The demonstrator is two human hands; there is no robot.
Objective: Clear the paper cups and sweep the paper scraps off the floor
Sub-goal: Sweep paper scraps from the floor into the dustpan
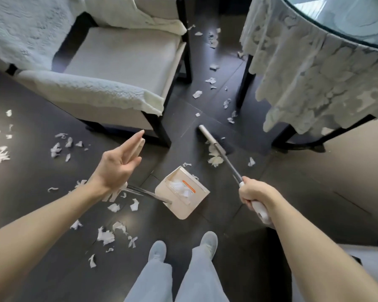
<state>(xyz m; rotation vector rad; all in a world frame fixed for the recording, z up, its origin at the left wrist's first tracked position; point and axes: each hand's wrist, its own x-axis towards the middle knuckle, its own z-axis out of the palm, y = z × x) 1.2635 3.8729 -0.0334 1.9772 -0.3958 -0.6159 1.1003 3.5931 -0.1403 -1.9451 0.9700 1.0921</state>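
My right hand [256, 196] grips the white end of a broom handle. The broom head [207, 136] rests on the dark floor between the armchair and the table, with a small pile of paper scraps [215, 159] against it. A cream dustpan [196, 205] with an orange strip stands on the floor in front of my feet and holds several white scraps. Its long handle [140, 191] runs left and passes under my left wrist. My left hand [118, 164] hovers above that handle with straight fingers, holding nothing. No paper cups are in view.
A white armchair [109, 68] stands at the upper left. A round table with a lace cloth [314, 62] fills the upper right, its dark legs on the floor. Paper scraps lie scattered at the left [57, 149], near my feet [106, 236] and between chair and table [198, 94].
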